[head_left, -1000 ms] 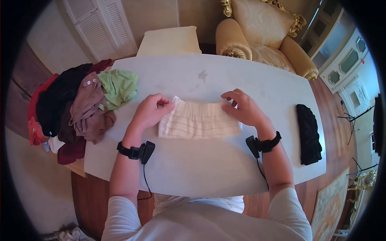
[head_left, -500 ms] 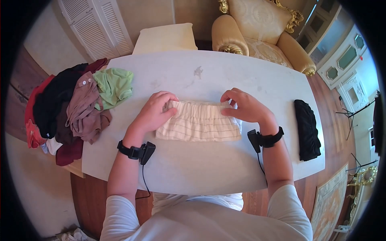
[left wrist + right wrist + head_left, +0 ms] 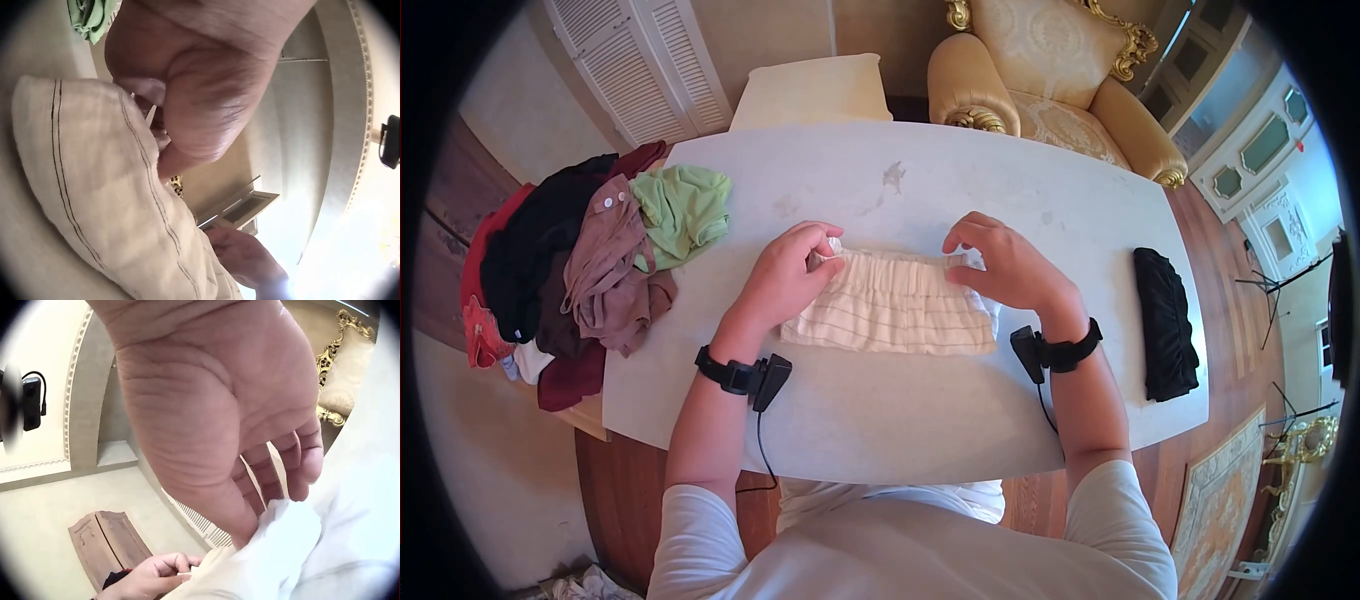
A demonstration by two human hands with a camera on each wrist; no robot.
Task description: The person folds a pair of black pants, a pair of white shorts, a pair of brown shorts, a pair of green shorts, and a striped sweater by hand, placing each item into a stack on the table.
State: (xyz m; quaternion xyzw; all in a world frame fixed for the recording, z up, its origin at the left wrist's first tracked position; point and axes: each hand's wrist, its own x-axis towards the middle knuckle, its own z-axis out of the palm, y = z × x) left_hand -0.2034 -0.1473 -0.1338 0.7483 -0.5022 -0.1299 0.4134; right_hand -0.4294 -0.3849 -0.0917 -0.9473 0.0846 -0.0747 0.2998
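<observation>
A cream garment (image 3: 890, 310) with thin dark stripes and a gathered waistband lies folded in a wide band on the table. Its left top corner is pinched between the thumb and fingers of my left hand (image 3: 792, 268), and a bit of white cloth pokes up there. At the right end of the waistband, my right hand (image 3: 1012, 268) grips the cloth between thumb and curled fingers. The left wrist view has the striped cloth (image 3: 94, 169) draping below the left hand (image 3: 194, 87). Bunched white fabric (image 3: 281, 544) sits at the right fingertips in the right wrist view.
A heap of clothes (image 3: 530, 260), with a light green piece (image 3: 685, 215) on its side, covers the table's left end. Near the right edge lies a folded black garment (image 3: 1167, 325). Beyond the white table (image 3: 900, 420) stand a cream seat (image 3: 810, 95) and a gilded armchair (image 3: 1050, 100).
The left hand has changed its hold at the top left corner, where white cloth now shows between thumb and fingers. The garment's lower edge has shifted slightly left; the right hand stays at its corner.
</observation>
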